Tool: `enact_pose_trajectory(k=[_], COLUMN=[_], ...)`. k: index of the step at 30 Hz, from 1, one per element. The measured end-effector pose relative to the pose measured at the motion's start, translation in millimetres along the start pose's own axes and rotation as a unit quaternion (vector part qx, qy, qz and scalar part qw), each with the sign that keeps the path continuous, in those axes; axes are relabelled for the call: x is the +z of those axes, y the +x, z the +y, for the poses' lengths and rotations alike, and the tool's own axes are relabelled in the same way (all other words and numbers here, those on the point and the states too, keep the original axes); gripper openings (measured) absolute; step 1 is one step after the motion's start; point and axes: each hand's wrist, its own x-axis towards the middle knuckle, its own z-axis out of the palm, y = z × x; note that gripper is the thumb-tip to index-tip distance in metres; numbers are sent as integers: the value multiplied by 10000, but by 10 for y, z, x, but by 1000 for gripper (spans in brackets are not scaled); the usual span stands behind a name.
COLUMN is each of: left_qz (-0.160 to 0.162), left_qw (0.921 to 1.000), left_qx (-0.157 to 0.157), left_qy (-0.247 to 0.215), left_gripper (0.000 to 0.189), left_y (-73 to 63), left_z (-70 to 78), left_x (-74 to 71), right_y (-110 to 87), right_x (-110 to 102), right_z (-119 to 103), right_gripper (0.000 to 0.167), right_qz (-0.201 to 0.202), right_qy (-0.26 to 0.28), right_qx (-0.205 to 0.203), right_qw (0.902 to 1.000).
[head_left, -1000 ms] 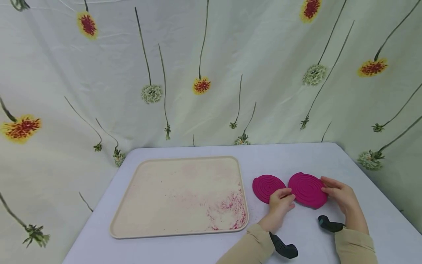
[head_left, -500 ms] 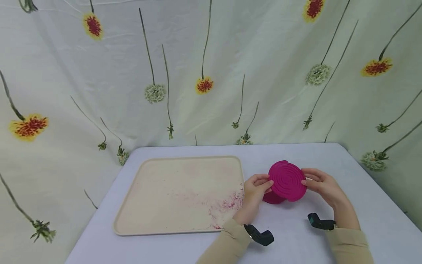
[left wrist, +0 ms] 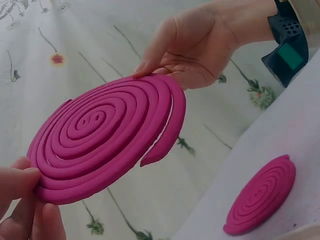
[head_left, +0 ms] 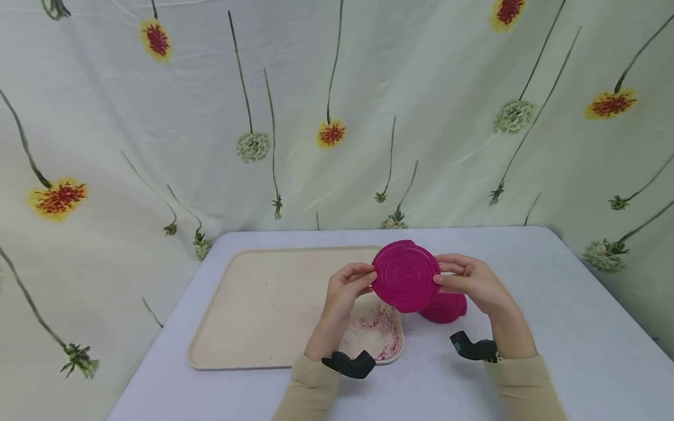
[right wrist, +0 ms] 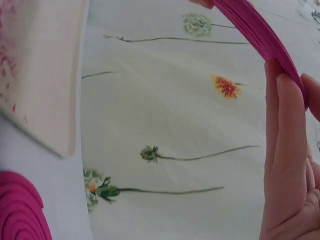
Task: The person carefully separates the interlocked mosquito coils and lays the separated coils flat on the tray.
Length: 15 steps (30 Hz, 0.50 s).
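A flat magenta coil (head_left: 405,276), a rope of clay-like material wound into a spiral disc, is held up between both hands. My left hand (head_left: 341,295) pinches its left edge and my right hand (head_left: 476,286) pinches its right edge. In the left wrist view the spiral of the raised coil (left wrist: 100,135) faces the camera, and one rope end stands slightly apart from the rim. The right wrist view shows the disc (right wrist: 265,37) almost edge-on, between thumb and fingers. A second magenta coil (head_left: 444,308) lies on the table, partly hidden behind the raised one.
A cream tray (head_left: 253,310) lies to the left, its right end smeared with magenta specks (head_left: 384,333) and partly covered by the left hand. The table has a white cloth (head_left: 532,280). Behind it hangs a flower-printed curtain (head_left: 295,105).
Both hands have lifted the larger coil off the table and carried it left, past the second coil, to over the tray's right edge. The second coil stays on the table.
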Motion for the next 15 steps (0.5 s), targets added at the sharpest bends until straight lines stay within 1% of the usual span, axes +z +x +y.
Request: enact_pose_trajectory(k=[4, 6, 7, 9, 11, 13, 14, 15], left_qz=[118, 133, 101, 0, -174, -351, -413, -452], left_qw=[9993, 9978, 9962, 9911, 9828, 9776, 9767, 9762], left_qx=[278, 398, 468, 605, 699, 814, 834, 838], left_qy=[204, 513, 725, 1189, 1699, 1908, 1933, 1947], left_gripper=[20, 20, 20, 22, 27, 34, 38, 40], left_y=[-21, -27, -47, -65, -99, -147, -158, -183], left_z=[93, 118, 153, 153, 162, 209, 214, 252], left_x=[-122, -136, -118, -92, -51, -8, -3, 10], right_y=[63, 80, 87, 95, 91, 86, 84, 80], right_x=[224, 334, 388, 490, 578, 651, 677, 695], right_z=[-74, -90, -92, -99, -106, -112, -114, -112], right_gripper=[39, 38, 38, 39, 43, 47, 48, 49], right_qz=[-136, -270, -350, -481, -526, -549, -566, -579], right_qy=[-56, -235, -336, -542, -715, -810, -803, -783], right_qx=[-190, -144, -93, 49, 201, 247, 230, 185], right_qw=[9997, 9993, 9988, 9974, 9958, 9949, 9949, 9951])
